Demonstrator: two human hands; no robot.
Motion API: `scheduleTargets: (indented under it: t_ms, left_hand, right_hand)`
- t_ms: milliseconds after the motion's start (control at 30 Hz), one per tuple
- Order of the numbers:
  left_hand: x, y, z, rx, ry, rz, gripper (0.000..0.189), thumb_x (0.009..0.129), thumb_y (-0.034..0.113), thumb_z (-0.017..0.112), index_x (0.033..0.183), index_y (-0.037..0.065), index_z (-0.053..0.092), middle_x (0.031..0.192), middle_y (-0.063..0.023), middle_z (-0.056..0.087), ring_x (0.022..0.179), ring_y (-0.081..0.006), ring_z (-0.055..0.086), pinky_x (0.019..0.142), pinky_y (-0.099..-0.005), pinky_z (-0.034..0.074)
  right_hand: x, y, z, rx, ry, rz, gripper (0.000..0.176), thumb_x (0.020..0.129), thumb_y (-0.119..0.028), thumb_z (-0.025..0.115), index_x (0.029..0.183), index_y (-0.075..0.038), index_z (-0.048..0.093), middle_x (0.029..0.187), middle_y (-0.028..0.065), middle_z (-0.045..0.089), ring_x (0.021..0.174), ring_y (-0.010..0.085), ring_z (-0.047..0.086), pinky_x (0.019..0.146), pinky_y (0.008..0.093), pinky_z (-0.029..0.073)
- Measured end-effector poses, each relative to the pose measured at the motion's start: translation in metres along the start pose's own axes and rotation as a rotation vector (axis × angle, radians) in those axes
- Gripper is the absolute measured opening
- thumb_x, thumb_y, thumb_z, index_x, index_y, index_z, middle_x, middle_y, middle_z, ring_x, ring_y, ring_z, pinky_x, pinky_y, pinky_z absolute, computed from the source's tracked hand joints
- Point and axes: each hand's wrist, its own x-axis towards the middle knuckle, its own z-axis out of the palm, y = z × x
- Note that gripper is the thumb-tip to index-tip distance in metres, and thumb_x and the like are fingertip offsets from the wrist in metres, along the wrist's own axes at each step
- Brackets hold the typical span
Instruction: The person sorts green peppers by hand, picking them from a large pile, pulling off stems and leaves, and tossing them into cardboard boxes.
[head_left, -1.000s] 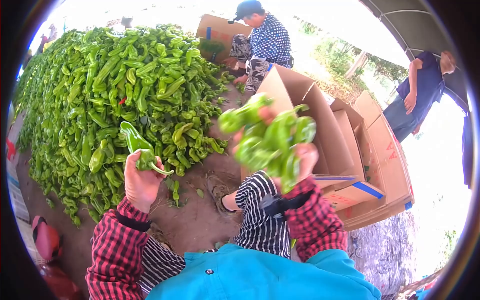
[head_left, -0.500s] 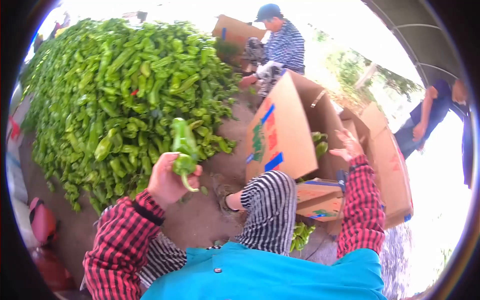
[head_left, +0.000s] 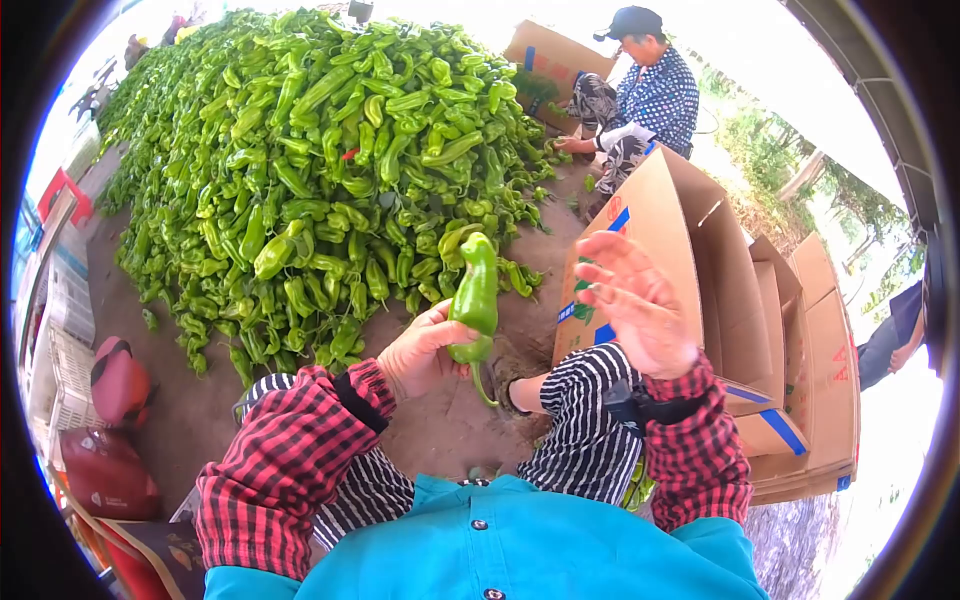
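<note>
A green pepper (head_left: 476, 295) stands upright in my left hand (head_left: 430, 350), its curved stem hanging down. My left fingers pinch it near the stem end. My right hand (head_left: 637, 305) is raised in front of a cardboard box (head_left: 655, 210), fingers spread, with nothing in it. Behind the held pepper rises a large pile of green peppers (head_left: 330, 170), with one small red spot in it. The box has blue tape and printed marks; its inside is mostly hidden from this angle.
A person in a dark cap (head_left: 655, 95) squats beyond the box, next to another carton (head_left: 555, 65). More cardboard boxes (head_left: 825, 370) stand at the right, where another person is partly visible. At the left are white crates (head_left: 72, 370) and a red-and-dark object (head_left: 120, 382).
The view has turned left. My left hand has moved right with the pepper toward the middle. My right hand has left the box opening and come up in front of the box.
</note>
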Motion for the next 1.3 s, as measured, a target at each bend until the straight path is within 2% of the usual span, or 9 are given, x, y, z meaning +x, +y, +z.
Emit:
scheduleTargets:
  t_ms: [200, 433, 500, 600, 667, 733, 967, 1033, 1300]
  left_hand:
    - [-0.004, -0.003, -0.002, 0.227, 0.106, 0.068, 0.034, 0.073, 0.017, 0.067, 0.100, 0.012, 0.048, 0.086, 0.0006, 0.053, 0.072, -0.0073, 0.052, 0.052, -0.0232, 0.042]
    - [0.002, -0.009, -0.006, 0.494, 0.167, 0.267, 0.032, 0.073, 0.019, 0.067, 0.094, 0.006, 0.047, 0.081, 0.0009, 0.052, 0.068, -0.0056, 0.048, 0.057, -0.0208, 0.041]
    - [0.004, -0.007, -0.012, 0.765, 0.259, 0.333, 0.034, 0.073, 0.018, 0.067, 0.095, 0.002, 0.047, 0.081, -0.0002, 0.054, 0.071, -0.0062, 0.050, 0.061, -0.0208, 0.042]
    - [-0.001, 0.007, 0.001, 0.597, 0.201, 0.108, 0.039, 0.076, 0.020, 0.065, 0.107, 0.003, 0.048, 0.081, 0.0024, 0.055, 0.065, -0.0024, 0.049, 0.050, -0.0173, 0.038]
    - [0.000, 0.013, -0.002, 0.594, 0.213, 0.146, 0.044, 0.077, 0.022, 0.063, 0.112, 0.000, 0.047, 0.086, 0.0011, 0.058, 0.065, -0.0020, 0.048, 0.050, -0.0167, 0.038]
    - [0.010, 0.012, -0.012, 0.540, 0.244, 0.300, 0.041, 0.076, 0.018, 0.064, 0.109, -0.001, 0.049, 0.087, 0.0008, 0.058, 0.060, -0.0010, 0.046, 0.048, -0.0156, 0.036]
    - [0.002, 0.030, -0.005, 0.607, 0.381, 0.277, 0.050, 0.071, 0.017, 0.071, 0.111, -0.003, 0.048, 0.087, -0.0022, 0.059, 0.062, -0.0030, 0.049, 0.048, -0.0164, 0.037]
    - [0.002, 0.029, -0.003, 0.556, 0.380, 0.254, 0.047, 0.066, 0.014, 0.075, 0.104, -0.002, 0.051, 0.082, -0.0029, 0.057, 0.069, -0.0081, 0.053, 0.061, -0.0214, 0.043]
    - [0.008, 0.011, -0.030, 1.144, 0.437, 0.195, 0.046, 0.065, 0.024, 0.072, 0.100, -0.002, 0.056, 0.081, -0.0086, 0.061, 0.071, -0.0169, 0.058, 0.064, -0.0285, 0.046]
  right_hand:
    - [0.029, 0.048, 0.018, -0.120, -0.042, 0.163, 0.039, 0.083, -0.014, 0.060, 0.118, -0.004, 0.044, 0.106, 0.0020, 0.050, 0.076, 0.0052, 0.048, 0.064, 0.0193, 0.040]
    - [0.044, 0.076, 0.010, -0.041, -0.135, 0.178, 0.034, 0.086, -0.015, 0.056, 0.117, -0.005, 0.048, 0.093, -0.0002, 0.055, 0.070, 0.0061, 0.049, 0.061, 0.0198, 0.042]
    - [0.046, 0.080, 0.007, -0.027, -0.117, 0.184, 0.033, 0.086, -0.014, 0.055, 0.117, -0.005, 0.049, 0.094, -0.0005, 0.055, 0.070, 0.0064, 0.050, 0.062, 0.0200, 0.042]
    - [0.045, 0.078, 0.005, -0.069, -0.091, 0.206, 0.032, 0.086, -0.012, 0.055, 0.117, -0.005, 0.048, 0.097, -0.0003, 0.055, 0.071, 0.0066, 0.050, 0.063, 0.0204, 0.043]
    - [0.045, 0.073, 0.003, -0.161, -0.057, 0.182, 0.036, 0.085, -0.008, 0.055, 0.119, -0.005, 0.046, 0.102, 0.0012, 0.054, 0.076, 0.0069, 0.052, 0.065, 0.0210, 0.043]
    - [0.045, 0.056, -0.002, -0.119, -0.042, 0.179, 0.036, 0.084, -0.009, 0.057, 0.118, -0.005, 0.046, 0.105, 0.0034, 0.054, 0.079, 0.0082, 0.054, 0.066, 0.0218, 0.044]
    - [0.010, -0.034, -0.012, -0.327, -0.090, 0.273, 0.032, 0.085, -0.010, 0.055, 0.115, -0.001, 0.047, 0.098, 0.0066, 0.058, 0.077, 0.0097, 0.056, 0.066, 0.0216, 0.046]
    - [0.001, -0.062, -0.009, -0.344, -0.098, 0.236, 0.032, 0.085, -0.011, 0.055, 0.115, -0.001, 0.047, 0.097, 0.0074, 0.059, 0.077, 0.0100, 0.056, 0.066, 0.0216, 0.047]
    - [-0.054, -0.201, 0.000, -0.685, -0.038, 0.217, 0.055, 0.074, -0.024, 0.067, 0.117, 0.002, 0.043, 0.095, 0.0113, 0.059, 0.073, 0.0121, 0.058, 0.063, 0.0231, 0.049]
